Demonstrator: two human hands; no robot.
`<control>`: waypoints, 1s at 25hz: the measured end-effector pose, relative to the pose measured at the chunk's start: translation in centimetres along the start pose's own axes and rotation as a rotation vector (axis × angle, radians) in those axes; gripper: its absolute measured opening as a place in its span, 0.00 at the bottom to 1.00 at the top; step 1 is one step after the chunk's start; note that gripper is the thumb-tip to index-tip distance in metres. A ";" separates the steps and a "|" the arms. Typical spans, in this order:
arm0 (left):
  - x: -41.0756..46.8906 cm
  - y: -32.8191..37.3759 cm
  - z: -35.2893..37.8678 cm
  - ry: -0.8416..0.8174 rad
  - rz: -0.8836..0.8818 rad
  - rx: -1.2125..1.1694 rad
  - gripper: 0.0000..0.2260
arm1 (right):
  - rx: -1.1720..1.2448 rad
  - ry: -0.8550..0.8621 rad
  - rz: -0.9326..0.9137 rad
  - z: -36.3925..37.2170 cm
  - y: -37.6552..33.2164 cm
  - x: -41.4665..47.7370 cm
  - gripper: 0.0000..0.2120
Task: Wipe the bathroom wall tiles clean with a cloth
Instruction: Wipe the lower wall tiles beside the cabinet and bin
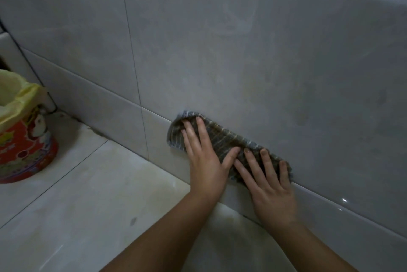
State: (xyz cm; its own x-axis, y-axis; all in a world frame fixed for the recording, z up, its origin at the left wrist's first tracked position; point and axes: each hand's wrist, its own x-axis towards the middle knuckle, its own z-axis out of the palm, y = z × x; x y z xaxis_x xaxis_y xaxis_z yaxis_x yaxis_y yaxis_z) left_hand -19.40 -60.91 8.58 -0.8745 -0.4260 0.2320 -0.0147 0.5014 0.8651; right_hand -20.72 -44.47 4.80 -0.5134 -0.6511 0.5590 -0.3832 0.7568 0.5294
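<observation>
Two grips, the left grip (206, 162) and the right grip (272, 186), lie flat on one striped grey-brown cloth (222, 137) and press it against the wall tiles (242, 51). The left grip's fingers are straight and spread over the cloth's left end, with the thumb stretched toward the right grip. The right grip's fingers, also straight and parted, cover the cloth's right end. Neither grip curls round the fabric.

The cloth lies as a long crumpled band under both sets of fingers. It slopes down to the right along the seam where the large grey tile meets the skirting tile row (110, 108). A dark vertical grout line (134, 62) runs left of the left grip. Below both grips is the pale tiled floor (88, 194). Well to the left of the left grip, near the corner, stands a red patterned waste bin (26, 150) lined with a yellow bag (15, 95).
</observation>
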 end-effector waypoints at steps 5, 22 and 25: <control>0.9 0.8 -1.0 0.052 0.019 -0.059 0.45 | 0.039 0.009 -0.010 -1.6 0.5 2.1 0.27; 1.3 4.6 -0.8 0.106 0.107 -0.025 0.44 | 0.029 0.053 0.097 -3.8 2.5 2.9 0.28; -0.3 1.9 0.4 0.036 0.056 -0.016 0.45 | 0.020 -0.014 0.032 -2.3 1.5 0.1 0.27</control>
State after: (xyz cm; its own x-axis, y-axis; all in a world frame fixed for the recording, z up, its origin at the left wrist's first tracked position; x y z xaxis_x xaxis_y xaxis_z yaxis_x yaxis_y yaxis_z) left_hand -19.31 -59.51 10.01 -0.8558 -0.4241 0.2960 0.0418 0.5137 0.8569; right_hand -19.57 -43.55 7.08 -0.5367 -0.6256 0.5662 -0.3814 0.7785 0.4985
